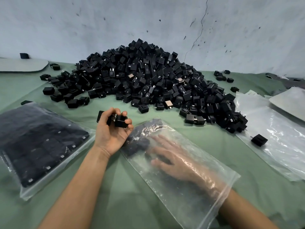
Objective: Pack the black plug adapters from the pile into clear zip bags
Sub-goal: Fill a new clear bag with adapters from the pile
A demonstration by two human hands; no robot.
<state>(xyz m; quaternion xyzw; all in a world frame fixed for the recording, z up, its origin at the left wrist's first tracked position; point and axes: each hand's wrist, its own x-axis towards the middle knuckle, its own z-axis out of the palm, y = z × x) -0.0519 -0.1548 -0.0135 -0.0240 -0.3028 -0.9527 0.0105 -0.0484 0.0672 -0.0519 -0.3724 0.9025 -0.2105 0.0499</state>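
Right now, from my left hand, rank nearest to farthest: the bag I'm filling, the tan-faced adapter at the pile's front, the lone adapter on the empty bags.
1. Bag being filled, beside the left hand.
2. Tan-faced adapter, ahead, slightly right.
3. Lone adapter, far right.

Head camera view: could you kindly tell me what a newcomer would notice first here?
A big pile of black plug adapters rises at the back against the wall. In front, the right hand lies inside a clear zip bag, while the left hand beside it grips a few adapters. A filled bag lies far left.
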